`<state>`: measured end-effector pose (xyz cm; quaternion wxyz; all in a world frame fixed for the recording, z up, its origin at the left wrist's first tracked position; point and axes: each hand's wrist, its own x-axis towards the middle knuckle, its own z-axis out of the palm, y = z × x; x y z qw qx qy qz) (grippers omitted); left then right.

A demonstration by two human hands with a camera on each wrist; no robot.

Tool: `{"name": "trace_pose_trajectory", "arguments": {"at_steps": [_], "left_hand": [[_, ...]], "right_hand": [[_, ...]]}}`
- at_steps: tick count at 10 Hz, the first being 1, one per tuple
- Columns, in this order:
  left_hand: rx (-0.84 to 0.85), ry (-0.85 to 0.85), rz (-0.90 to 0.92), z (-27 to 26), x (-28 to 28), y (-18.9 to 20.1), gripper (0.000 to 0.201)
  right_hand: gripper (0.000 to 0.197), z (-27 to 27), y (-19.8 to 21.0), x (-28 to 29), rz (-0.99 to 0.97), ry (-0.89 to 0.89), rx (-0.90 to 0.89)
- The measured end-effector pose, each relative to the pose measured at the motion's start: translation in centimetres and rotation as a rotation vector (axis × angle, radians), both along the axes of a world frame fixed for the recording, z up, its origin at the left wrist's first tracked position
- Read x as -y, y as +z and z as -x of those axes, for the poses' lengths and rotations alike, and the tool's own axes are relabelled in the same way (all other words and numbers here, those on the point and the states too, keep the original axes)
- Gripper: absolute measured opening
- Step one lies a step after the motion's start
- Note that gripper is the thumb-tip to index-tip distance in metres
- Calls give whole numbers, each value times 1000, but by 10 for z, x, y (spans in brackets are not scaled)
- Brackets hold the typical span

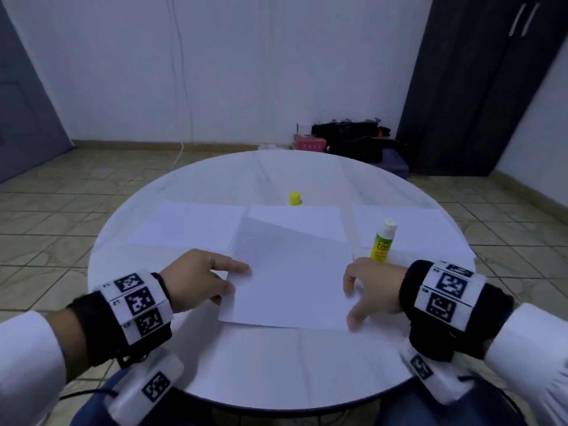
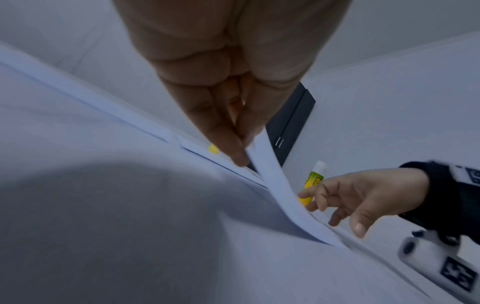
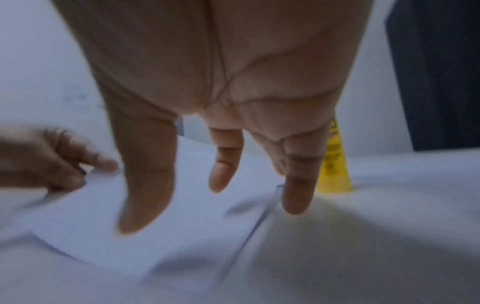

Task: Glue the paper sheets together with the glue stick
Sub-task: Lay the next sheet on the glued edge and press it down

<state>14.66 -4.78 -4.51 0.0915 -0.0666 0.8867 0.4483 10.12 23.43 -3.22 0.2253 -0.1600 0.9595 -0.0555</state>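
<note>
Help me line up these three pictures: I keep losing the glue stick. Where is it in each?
Head: glue stick stands uncapped, right of centre, beyond the right hand.
Left wrist: right of centre, partly behind the right hand's fingers.
Right wrist: right of centre, behind the fingers.
Shared landmark: the dark cabinet.

Matt white paper sheet [image 1: 292, 281], glossy marbled table [image 1: 276, 364], plastic glue stick [image 1: 382, 241]
</note>
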Motion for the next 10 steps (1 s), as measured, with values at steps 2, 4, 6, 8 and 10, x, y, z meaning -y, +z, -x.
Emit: {"name": "trace_pose_trajectory", "arguments": {"at_steps": [2,4,6,8,10], "left_hand": [[-79,64,-99,7,12,10,42],[-96,123,-8,52,16,23,33],[-47,71,182,118,-8,25,40],[95,-28,496,145,-28,17,47],[174,-65,580,148,-30,2,70]], "right_hand": [[13,7,-5,7,596,-366,-48],[13,37,2,27,592,-461,-140],[32,88,10,49,310,-490,-144],[15,96,20,57,94,-393,-32],[28,102,7,61,-47,-357,-43]]}}
